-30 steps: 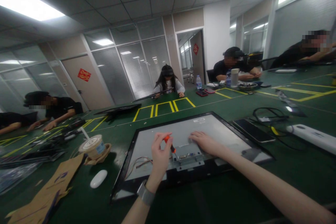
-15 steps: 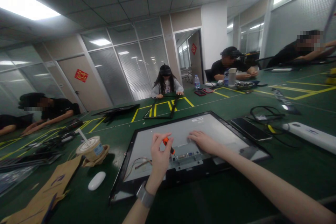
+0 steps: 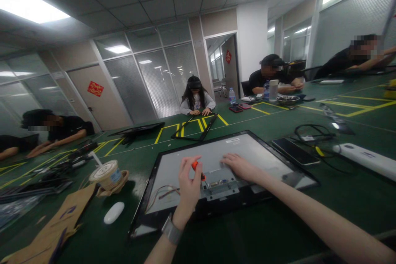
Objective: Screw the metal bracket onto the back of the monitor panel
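plainly, in the single head view, little has shifted on the near side of the table [image 3: 256, 231] over the last second: the panel [image 3: 213, 148] lies flat towards the table's near edge, its grey back upward, and both hands sit over it much as they did. the left hand [image 3: 189, 177] is partly closed, thumb and fingers pinching the orange-and-black screwdriver [image 3: 194, 166], which leans with its shaft down at the left end of the metal bracket [image 3: 224, 192], close to the panel's near edge; whether the tip is seated in a screw is too small to tell. the right hand [image 3: 239, 167] is spread, palm down on the panel behind the bracket's right end, with nothing seen in its grasp. the clear change is at the table's far edge, where a co-worker [image 3: 198, 101] now has both hands closer together by a black frame [image 3: 209, 127] lying lower than before. so the near work looks to be held at one spot, steadied rather than moved along. a phone [image 3: 295, 151] lies just beyond the panel's right edge, a white case [image 3: 114, 213] off its left edge.
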A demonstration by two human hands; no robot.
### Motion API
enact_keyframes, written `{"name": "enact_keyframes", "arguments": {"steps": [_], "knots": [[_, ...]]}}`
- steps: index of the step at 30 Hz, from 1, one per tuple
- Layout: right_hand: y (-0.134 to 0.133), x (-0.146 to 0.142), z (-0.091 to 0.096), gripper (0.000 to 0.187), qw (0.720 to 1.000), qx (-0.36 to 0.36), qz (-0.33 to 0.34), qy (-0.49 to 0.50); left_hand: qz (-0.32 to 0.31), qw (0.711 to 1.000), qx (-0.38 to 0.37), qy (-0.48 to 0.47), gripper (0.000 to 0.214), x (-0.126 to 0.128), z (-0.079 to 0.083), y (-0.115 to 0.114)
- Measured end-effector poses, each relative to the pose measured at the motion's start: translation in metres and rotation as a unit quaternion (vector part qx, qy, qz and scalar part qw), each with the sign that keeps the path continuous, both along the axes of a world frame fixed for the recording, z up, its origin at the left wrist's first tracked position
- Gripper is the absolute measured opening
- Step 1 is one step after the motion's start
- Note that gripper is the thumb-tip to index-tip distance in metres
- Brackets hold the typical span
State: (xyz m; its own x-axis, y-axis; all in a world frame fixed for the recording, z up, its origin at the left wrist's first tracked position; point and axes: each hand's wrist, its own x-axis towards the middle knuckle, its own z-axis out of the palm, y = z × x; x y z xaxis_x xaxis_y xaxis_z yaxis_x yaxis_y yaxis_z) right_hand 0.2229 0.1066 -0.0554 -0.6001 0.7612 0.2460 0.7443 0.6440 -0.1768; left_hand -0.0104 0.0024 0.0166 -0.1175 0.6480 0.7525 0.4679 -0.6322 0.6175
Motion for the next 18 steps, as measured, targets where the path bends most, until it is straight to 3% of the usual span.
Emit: {"name": "enact_keyframes", "arguments": {"steps": [5,14,18], "knots": [[-0.0012,0.0003,0.0017,0.056,1.000,-0.003,-0.002,0.007,-0.015,0.999,-0.009,-0.031,0.034,-0.0008,0.0019,-0.0044],[-0.0022,0.0005,0.0022,0.059,1.000,0.000,-0.003,0.000,0.029,0.999,0.026,-0.005,0.019,0.0007,0.0012,-0.0006],[-0.0020,0.0001,0.0021,0.059,1.000,0.001,-0.004,-0.001,0.007,1.000,0.021,-0.008,0.028,0.0009,0.0033,-0.0040]]}}
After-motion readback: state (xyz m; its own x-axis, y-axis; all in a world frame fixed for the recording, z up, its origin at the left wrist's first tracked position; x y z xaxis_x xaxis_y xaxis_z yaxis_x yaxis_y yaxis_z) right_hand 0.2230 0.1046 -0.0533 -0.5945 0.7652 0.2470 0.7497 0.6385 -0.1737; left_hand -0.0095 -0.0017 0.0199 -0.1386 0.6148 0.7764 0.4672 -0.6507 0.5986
